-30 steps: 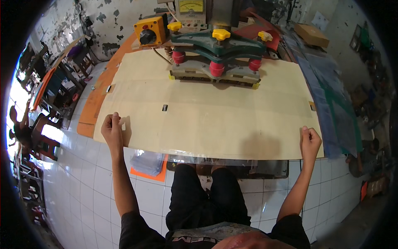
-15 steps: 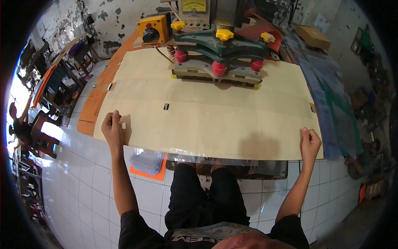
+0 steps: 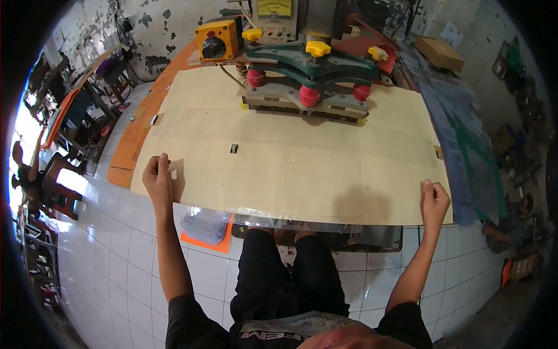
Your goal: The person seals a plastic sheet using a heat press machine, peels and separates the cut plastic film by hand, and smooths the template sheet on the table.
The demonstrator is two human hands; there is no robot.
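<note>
My left hand [image 3: 157, 179] is closed, thumb uppermost, over the left front part of a broad cream board [image 3: 197, 131]. Over the board's right front corner, my right hand [image 3: 436, 205] is likewise closed with the thumb on top. Whatever the fingers may hold is hidden. Clear plastic film [image 3: 250, 220] shows as shiny lines on the board and hangs past its front edge; whether it reaches my hands I cannot tell. Beyond them stands a press head [image 3: 308, 104] with green arms, red spacers and yellow knobs, above the far part of the board.
A yellow control box [image 3: 218, 41] and a dial meter [image 3: 275, 16] stand behind the board. Clear and green plastic sheets [image 3: 465, 134] lie along the right side. Below the front edge are a bundle of plastic [image 3: 204, 225] and an orange sheet [image 3: 212, 243]. A cardboard box [image 3: 439, 53] is far right.
Both hands stay closed in nearly the same places. The view has shifted very slightly. In the left background, a dark figure has changed posture a little.
</note>
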